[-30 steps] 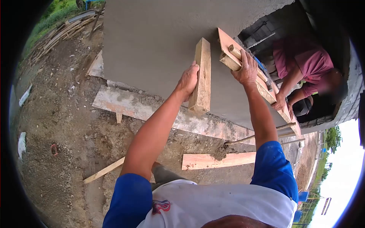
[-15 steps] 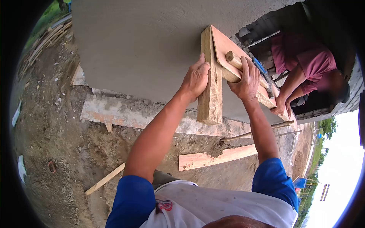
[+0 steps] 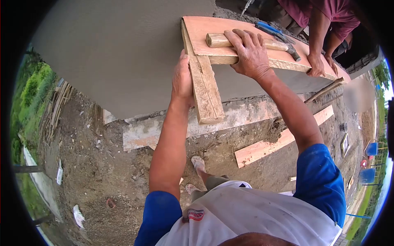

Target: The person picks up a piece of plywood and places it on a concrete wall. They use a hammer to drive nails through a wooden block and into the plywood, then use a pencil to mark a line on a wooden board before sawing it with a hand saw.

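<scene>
My left hand [image 3: 182, 80] is against the left side of a short squared timber [image 3: 207, 88], which slants down from under the end of a plywood board [image 3: 197, 30]; some of its fingers are hidden. My right hand [image 3: 252, 54] grips the front edge of that board, thumb below it, fingers over the wooden handle of a hammer [image 3: 219, 40] lying on top. The hammer's metal head is farther right. Behind it, blue-handled pliers [image 3: 269, 29] rest on the board. The board sits against the grey plastered wall [image 3: 123, 53].
Another person's hand [image 3: 316, 65] holds the board's far right part. A pole [image 3: 324, 90] slants under that end. Below, a mortar-smeared plank [image 3: 139, 135] runs along the wall's foot, and a loose plank [image 3: 262, 151] lies on the dirt.
My view has tilted and shifted, showing more of the board's top, hammer and pliers. My left hand's thumb no longer shows across the timber's face. My right hand remains over the hammer handle.
</scene>
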Tool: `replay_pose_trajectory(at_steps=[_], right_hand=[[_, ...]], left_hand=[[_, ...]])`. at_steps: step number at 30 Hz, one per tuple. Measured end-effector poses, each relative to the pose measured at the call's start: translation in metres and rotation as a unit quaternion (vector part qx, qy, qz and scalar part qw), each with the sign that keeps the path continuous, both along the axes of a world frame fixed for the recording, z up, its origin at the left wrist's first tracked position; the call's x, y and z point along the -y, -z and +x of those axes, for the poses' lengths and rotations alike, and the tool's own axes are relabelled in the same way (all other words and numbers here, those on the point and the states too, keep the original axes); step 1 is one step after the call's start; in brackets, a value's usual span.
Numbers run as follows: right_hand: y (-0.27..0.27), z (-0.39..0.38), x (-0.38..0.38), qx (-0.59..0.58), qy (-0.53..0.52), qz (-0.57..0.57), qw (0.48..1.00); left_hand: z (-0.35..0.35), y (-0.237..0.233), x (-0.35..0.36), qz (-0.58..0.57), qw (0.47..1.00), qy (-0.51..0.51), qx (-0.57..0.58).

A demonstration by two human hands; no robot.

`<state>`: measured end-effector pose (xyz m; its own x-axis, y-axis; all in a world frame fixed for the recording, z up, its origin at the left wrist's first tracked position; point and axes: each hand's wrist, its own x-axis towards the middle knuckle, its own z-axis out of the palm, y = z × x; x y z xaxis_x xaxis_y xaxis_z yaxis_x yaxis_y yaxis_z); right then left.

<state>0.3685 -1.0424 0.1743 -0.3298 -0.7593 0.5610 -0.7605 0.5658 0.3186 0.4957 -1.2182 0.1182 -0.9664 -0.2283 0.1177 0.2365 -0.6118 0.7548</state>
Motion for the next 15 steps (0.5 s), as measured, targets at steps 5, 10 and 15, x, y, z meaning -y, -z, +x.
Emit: replay_pose_trajectory(at_steps=[5, 10, 15], right_hand=[[0.0096, -0.0064, -0.0031, -0.006, 0.014, -0.012, 1.0], [0.012, -0.0046, -0.0012, -0.013, 0.03, -0.014, 0.999], [0.0115, -0.0045, -0.0025, -0.009, 0.041, -0.007, 0.999]], left_hand=[[0.0106, -0.0163, -0.0084, 0.017, 0.999, 0.003, 0.045], [0.0101, -0.0092, -0.0079, 0.001, 0.999, -0.005, 0.04], [0.0139, -0.013, -0.008, 0.0, 0.998, 0.021, 0.055]])
